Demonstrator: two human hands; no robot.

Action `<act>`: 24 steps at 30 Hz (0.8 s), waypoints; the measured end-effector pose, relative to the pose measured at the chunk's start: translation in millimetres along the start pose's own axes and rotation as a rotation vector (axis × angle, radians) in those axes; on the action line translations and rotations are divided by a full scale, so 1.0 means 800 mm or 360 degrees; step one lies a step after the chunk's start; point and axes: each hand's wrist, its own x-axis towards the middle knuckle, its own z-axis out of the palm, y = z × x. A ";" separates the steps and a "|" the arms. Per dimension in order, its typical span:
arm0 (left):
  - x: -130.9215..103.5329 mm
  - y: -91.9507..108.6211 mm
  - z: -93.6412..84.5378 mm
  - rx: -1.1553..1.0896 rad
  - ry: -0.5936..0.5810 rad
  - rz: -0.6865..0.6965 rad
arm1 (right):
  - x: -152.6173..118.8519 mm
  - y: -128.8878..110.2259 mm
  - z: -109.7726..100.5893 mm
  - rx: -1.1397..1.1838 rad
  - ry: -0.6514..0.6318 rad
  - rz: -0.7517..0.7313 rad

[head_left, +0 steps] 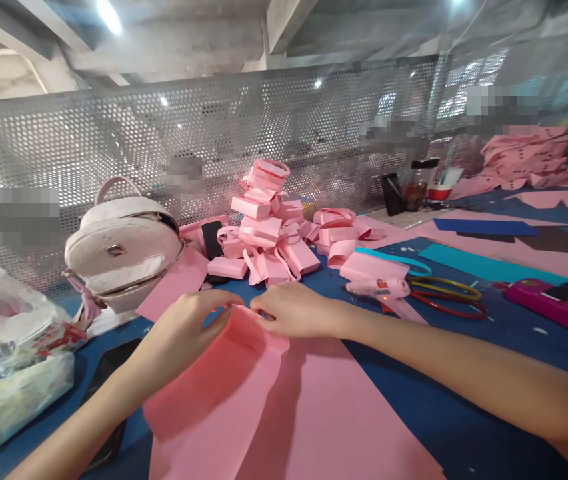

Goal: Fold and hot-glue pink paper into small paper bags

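A sheet of pink paper (214, 393) stands curled and folded in front of me, its far edge raised off the table. My left hand (191, 327) pinches that far edge between thumb and fingers. Close beside it, my right hand (297, 310) is closed on the same edge, its fingertips curled and partly hidden. Beneath lies a flat pink sheet (359, 427), shaded by the curled paper. Past my hands rises a heap of folded pink paper boxes (264, 230), some with strap-like loops.
On the right are a pink glue gun (379, 287), scissors (444, 293) and a magenta power strip (554, 307). At left sit a white backpack (124, 247), a plastic bag (19, 327) and a dark phone (109, 393). A perforated metal screen (244, 113) closes off the back.
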 end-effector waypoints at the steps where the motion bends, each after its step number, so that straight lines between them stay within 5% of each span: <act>1: 0.002 -0.004 0.000 0.0005 0.0012 -0.0004 | 0.000 0.001 -0.002 -0.0002 0.0019 0.0018; 11: 0.014 -0.034 0.017 -0.0169 -0.0050 -0.0112 | 0.000 0.007 -0.008 -0.0064 0.0075 0.0098; 24: 0.005 -0.008 0.034 -0.0352 -0.0180 -0.0110 | 0.003 0.002 -0.001 -0.0083 0.0117 0.0127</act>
